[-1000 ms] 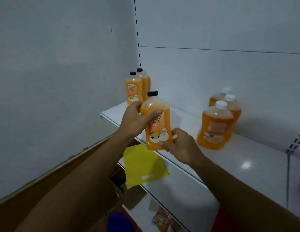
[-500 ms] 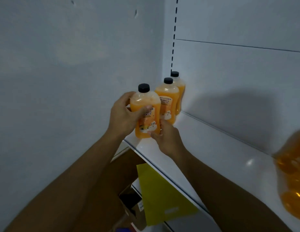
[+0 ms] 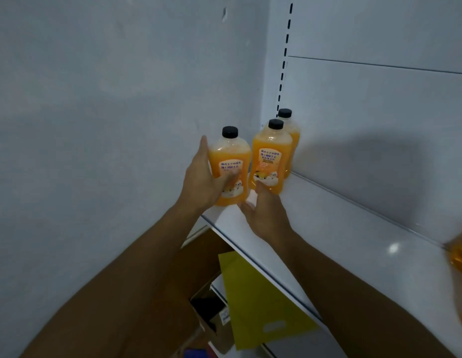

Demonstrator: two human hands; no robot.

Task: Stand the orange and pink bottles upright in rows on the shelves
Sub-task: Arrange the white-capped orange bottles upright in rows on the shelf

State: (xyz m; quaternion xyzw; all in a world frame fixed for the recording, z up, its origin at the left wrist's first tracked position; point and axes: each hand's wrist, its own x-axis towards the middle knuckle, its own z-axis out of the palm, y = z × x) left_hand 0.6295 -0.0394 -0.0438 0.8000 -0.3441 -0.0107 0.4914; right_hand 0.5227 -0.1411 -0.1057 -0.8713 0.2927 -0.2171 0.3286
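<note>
Lowered since half a second ago, the bottle (image 3: 230, 166), gripped by left-hand fingers (image 3: 228, 180), stands near the shelf (image 3: 328, 228) edge; the spread right hand (image 3: 266, 215) could topple it.

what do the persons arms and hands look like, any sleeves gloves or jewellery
Both forearms are bare as far as the view shows, with no sleeve in sight. The left hand and the right hand wear no gloves, and no rings, watch or bracelet show on the fingers or wrists.

Shop: white slotted-upright shelving (image 3: 328, 228), 3 identical labelled orange bottles (image 3: 271, 156) in row.
</note>
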